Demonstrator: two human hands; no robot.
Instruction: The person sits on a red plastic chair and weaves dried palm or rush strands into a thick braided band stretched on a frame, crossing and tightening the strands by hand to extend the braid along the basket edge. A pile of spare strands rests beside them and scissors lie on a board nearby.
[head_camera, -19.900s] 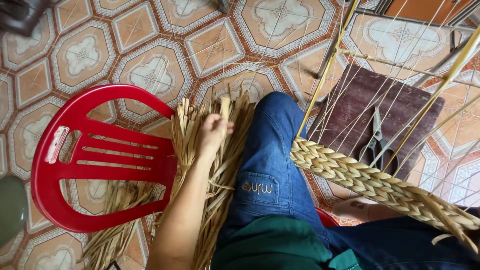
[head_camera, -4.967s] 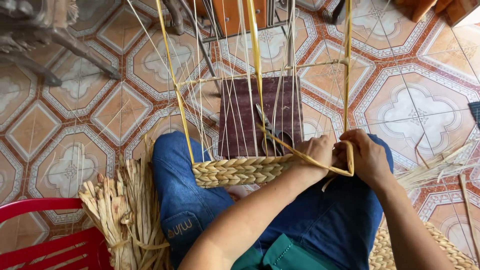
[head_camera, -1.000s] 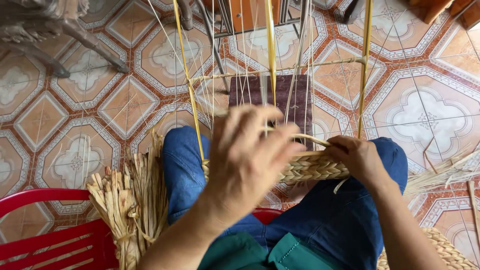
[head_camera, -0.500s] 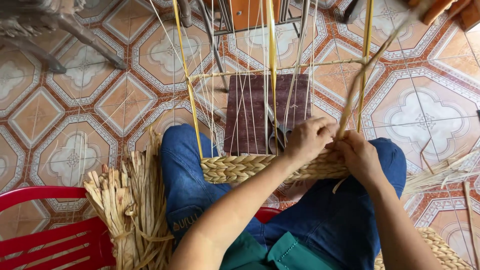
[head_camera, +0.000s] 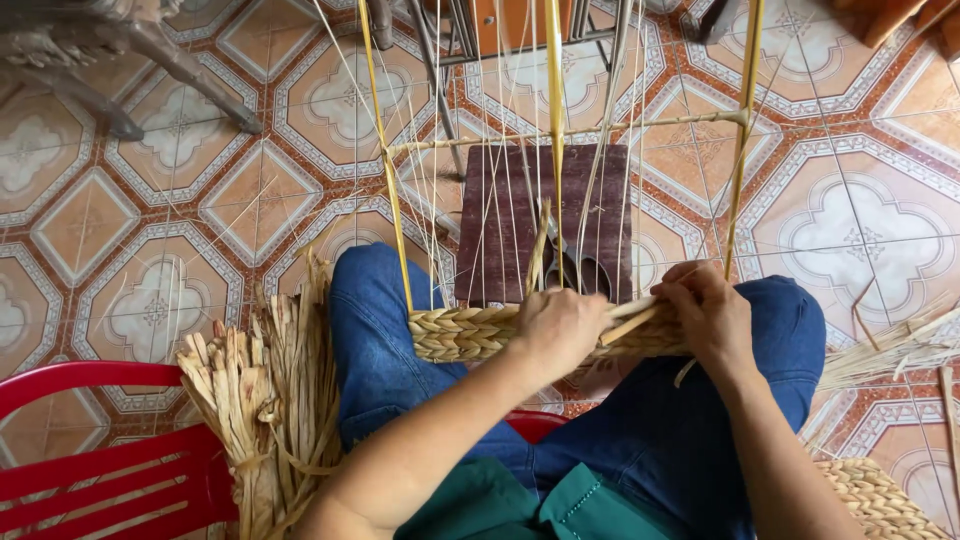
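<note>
A woven band of dried straw (head_camera: 462, 332) lies across my lap, between upright yellow frame rods (head_camera: 385, 180) and thin warp strings. My left hand (head_camera: 560, 328) presses on the band's middle with fingers closed over a pale straw strand (head_camera: 632, 316). My right hand (head_camera: 712, 318) grips the same strand at the band's right end. Both hands sit close together on the weave, above my blue jeans.
A bundle of dried straw (head_camera: 262, 385) rests on a red plastic chair (head_camera: 90, 470) at lower left. A dark wooden stool (head_camera: 510, 215) with scissors (head_camera: 572, 268) stands behind the frame. Loose straw (head_camera: 895, 345) and a woven piece (head_camera: 880, 500) lie at right. Patterned tile floor all around.
My hands have come down onto the woven band. The long strand that my right hand held up toward the upper right now lies flat along the band under both hands.
</note>
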